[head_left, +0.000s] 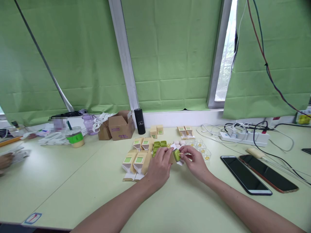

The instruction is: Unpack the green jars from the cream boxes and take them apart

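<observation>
My left hand [159, 167] and my right hand [195, 160] meet over the middle of the pale green table [73, 181]. Together they hold a small green jar [176, 155] partly inside a tan carton [172, 157]; the left hand's fingers wrap the carton, the right hand's fingertips pinch at the jar's end. Just left lie two open tan cartons with green labels [136, 163]. Behind my hands sit more green jars [159, 145] and several small clear cups with yellow contents [202, 149].
Two dark phones [257, 174] lie at the right, near a white power strip [245, 137] with tangled cables. Cardboard boxes [120, 126], a black cylinder [139, 121], a purple bottle [87, 123] and a lidded cup [75, 137] stand at the back. Another person's hand [5, 160] shows far left.
</observation>
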The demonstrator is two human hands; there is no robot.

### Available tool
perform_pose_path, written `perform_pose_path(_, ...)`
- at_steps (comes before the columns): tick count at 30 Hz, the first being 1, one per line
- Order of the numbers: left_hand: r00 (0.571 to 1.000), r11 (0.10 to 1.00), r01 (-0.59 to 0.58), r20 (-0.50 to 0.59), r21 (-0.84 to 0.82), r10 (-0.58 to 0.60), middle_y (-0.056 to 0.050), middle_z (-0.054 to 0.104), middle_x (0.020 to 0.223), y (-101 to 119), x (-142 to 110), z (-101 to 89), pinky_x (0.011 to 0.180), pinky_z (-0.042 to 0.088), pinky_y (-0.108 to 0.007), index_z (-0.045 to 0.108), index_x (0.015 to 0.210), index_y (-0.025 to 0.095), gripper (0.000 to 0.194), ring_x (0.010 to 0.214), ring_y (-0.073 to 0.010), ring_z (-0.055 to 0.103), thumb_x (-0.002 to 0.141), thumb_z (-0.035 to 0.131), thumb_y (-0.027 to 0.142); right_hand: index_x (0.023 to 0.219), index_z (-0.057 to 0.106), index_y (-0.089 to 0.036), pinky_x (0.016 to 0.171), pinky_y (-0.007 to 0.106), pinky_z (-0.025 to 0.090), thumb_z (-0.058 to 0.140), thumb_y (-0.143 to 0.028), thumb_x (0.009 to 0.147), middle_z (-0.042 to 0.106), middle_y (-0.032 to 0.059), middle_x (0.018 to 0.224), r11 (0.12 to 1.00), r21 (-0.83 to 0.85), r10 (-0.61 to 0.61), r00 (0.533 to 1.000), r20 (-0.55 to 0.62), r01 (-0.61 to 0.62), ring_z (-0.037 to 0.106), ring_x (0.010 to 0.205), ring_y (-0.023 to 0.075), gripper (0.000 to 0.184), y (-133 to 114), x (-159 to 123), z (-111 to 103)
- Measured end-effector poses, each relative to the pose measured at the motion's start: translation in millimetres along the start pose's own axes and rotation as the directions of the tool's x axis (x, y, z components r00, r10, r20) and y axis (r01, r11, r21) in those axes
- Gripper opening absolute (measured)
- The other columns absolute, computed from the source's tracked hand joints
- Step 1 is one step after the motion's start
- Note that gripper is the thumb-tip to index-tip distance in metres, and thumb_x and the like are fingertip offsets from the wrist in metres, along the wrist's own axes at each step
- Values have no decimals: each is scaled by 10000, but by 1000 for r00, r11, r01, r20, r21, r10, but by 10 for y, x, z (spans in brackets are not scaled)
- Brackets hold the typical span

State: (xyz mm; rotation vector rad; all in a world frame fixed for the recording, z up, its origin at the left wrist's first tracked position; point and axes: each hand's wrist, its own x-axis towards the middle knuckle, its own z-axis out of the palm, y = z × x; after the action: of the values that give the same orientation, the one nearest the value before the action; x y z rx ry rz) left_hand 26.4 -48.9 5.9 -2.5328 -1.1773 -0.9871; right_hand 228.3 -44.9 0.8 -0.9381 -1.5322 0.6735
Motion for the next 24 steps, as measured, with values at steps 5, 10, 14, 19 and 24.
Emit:
perform_pose_path(5,1000,1000,7,-8,-7,-7,-148,542,1321,-35,1,9,875,583,-438,337,1534,251,697,1256,-321,539,892,567,106,804,624,-213,737,334,573,690,-529,891,703,86,1054,989,133,70,998,-5,-68,660,882,212,334,-2,12,-12)
perform_pose_path(10,998,997,52,-24,-58,-53,-132,532,1327,-66,24,-7,909,575,-455,325,1549,287,740,1266,-322,530,880,592,113,801,599,-219,695,368,584,717,-671,811,721,81,949,965,227,153,986,-67,-134,657,775,214,467,-31,58,-14)
perform_pose_path(14,989,984,128,-54,-127,-135,-116,519,1345,-86,48,-43,973,547,-474,329,1552,306,738,1278,-309,520,893,603,122,806,583,-229,629,365,572,747,-719,741,705,56,840,937,303,215,970,-113,-172,644,709,216,522,-33,107,-49)
perform_pose_path(19,941,908,306,-53,-285,-334,-87,503,1407,-84,82,-110,1073,490,-502,385,1525,338,677,1307,-293,518,914,634,186,786,600,-221,638,318,499,802,-685,691,715,56,820,931,315,247,953,-178,-183,629,726,207,515,9,147,-136)
perform_pose_path(24,867,703,381,-33,-601,-498,-94,511,1426,-69,115,-101,1009,547,-444,409,1506,348,660,1261,-271,578,911,675,241,773,618,-212,656,314,469,802,-682,682,715,61,807,946,264,244,950,-196,-189,622,730,207,513,67,163,-156)
